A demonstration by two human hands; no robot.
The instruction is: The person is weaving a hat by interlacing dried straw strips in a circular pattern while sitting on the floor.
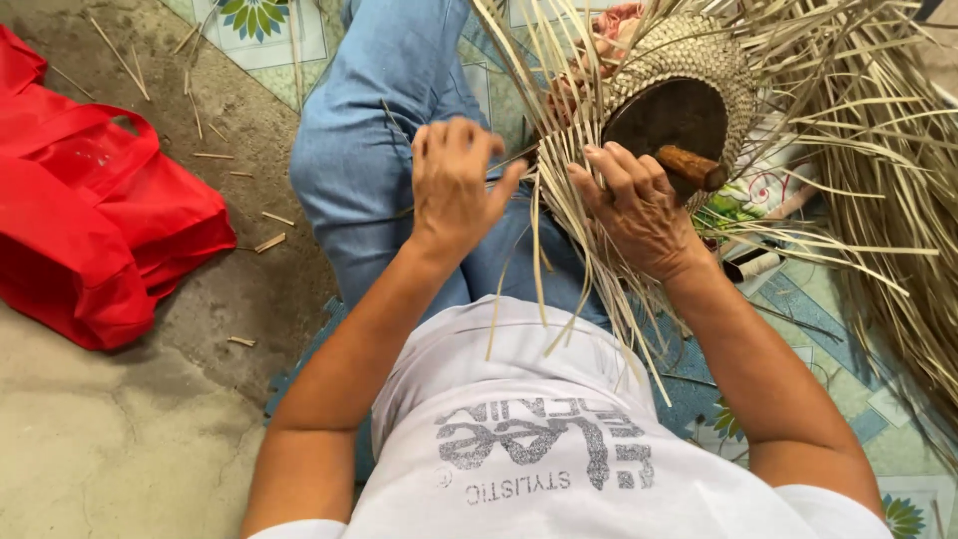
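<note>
**Entry: weaving a straw hat over a wooden block, mid-course**

- **Left hand** (454, 185): over my lap, fingers curled together and pinched on a few pale strips (519, 160). I grip them near where they leave the weave.
- **Right hand** (639, 210): laid on the lower edge of the hat (689, 60), fingers spread and pressing loose strips flat against the work. Whether any strip is pinched under the fingertips I cannot tell.
- **Hat**: lies on its side past my knee, just right of my jeans (389, 100). Crown woven tight; unwoven strips fan out from the edge in all directions, thickest to the right.
- **Block** (669, 115): dark, round, fills the crown; a short brown handle (694, 168) sticks out beside my right hand.
- **Surroundings**: patterned mat (828, 329) under me, red bag (90, 200) well apart on the concrete floor (120, 429), cut ends scattered there.

**Step in hand, as I judge it:** plaiting at the crown's edge, with one bundle lifted and its neighbours held down.

**Next move calls for:** crossing the lifted strips over the pressed ones and drawing them snug, without letting my right hand slacken.
</note>
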